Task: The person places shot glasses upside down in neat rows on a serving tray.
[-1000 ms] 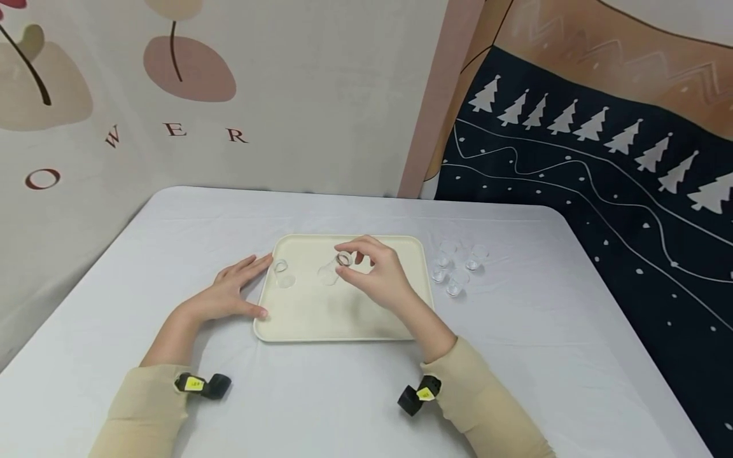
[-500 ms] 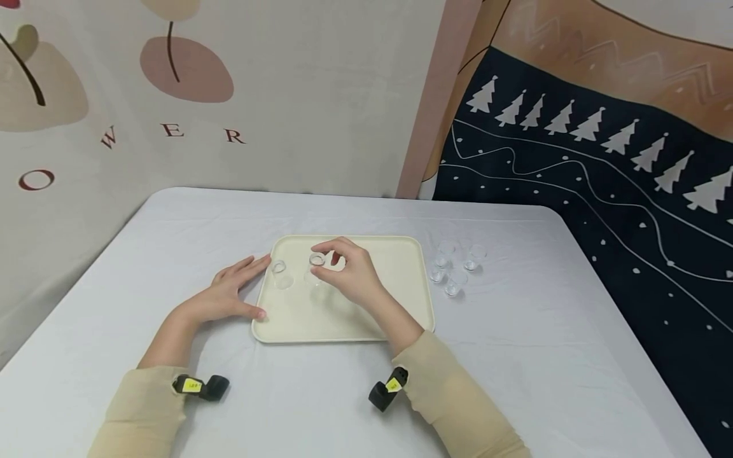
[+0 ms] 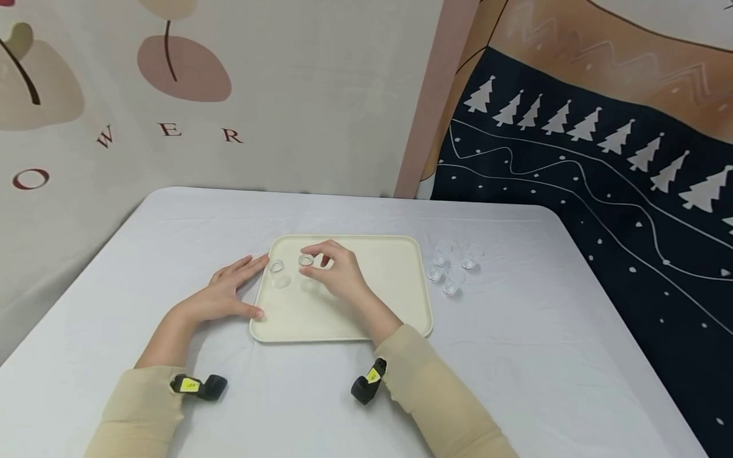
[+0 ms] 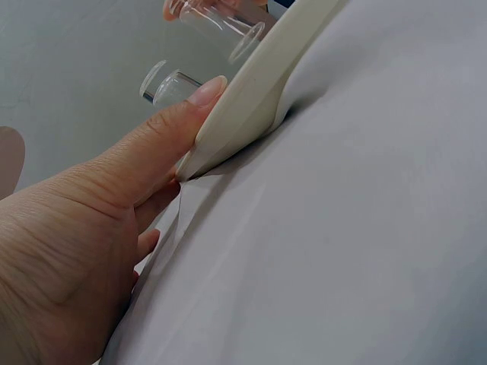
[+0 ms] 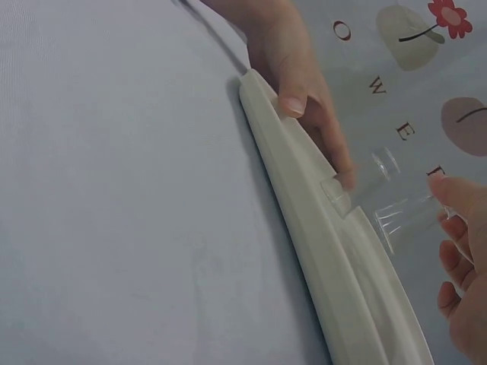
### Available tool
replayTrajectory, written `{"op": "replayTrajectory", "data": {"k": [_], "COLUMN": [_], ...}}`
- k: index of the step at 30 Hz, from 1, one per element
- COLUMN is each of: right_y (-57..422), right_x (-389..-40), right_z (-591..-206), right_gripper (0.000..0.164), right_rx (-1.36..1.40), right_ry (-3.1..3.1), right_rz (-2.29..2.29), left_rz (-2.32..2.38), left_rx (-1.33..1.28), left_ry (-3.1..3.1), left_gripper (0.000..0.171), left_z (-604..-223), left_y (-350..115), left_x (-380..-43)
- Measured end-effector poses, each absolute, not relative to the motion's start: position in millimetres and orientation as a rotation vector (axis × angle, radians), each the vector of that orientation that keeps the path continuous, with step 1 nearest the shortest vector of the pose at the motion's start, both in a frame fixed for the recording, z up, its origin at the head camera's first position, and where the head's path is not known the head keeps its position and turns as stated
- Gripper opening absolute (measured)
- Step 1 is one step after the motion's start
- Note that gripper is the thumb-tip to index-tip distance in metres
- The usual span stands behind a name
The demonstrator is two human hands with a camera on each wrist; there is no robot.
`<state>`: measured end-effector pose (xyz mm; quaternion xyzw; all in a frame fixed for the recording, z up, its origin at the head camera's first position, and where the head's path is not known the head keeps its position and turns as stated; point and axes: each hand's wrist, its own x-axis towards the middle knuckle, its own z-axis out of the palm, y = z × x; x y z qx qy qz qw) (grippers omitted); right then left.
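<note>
While L hand (image 3: 223, 294), fingers extended, touches tray (image 3: 321, 326) at left edge, prob. steadying it, R hand (image 3: 339, 272) pinches clear cup (image 5: 409, 217) near top.

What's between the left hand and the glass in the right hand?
One other clear glass stands on the tray between the left hand and the held glass; the head view shows it.
</note>
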<state>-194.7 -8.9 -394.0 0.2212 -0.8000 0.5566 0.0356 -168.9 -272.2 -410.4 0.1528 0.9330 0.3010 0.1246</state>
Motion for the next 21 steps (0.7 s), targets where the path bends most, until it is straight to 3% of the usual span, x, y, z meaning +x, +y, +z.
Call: {"op": "replayTrajectory", "data": {"k": [21], "right_y": [-19.3], "right_x": [-198.5], "right_z": [-407.9], "right_gripper": [0.029], "right_rx": [0.614], "right_ry": [-2.566], "right_rz": [1.664], "left_rz": [0.873], "left_rx": [0.461], "left_ry": [2.714], "left_gripper": [0.114], "left_z": [-410.7], "left_y": [-273.6], "left_x": [-169.5]}}
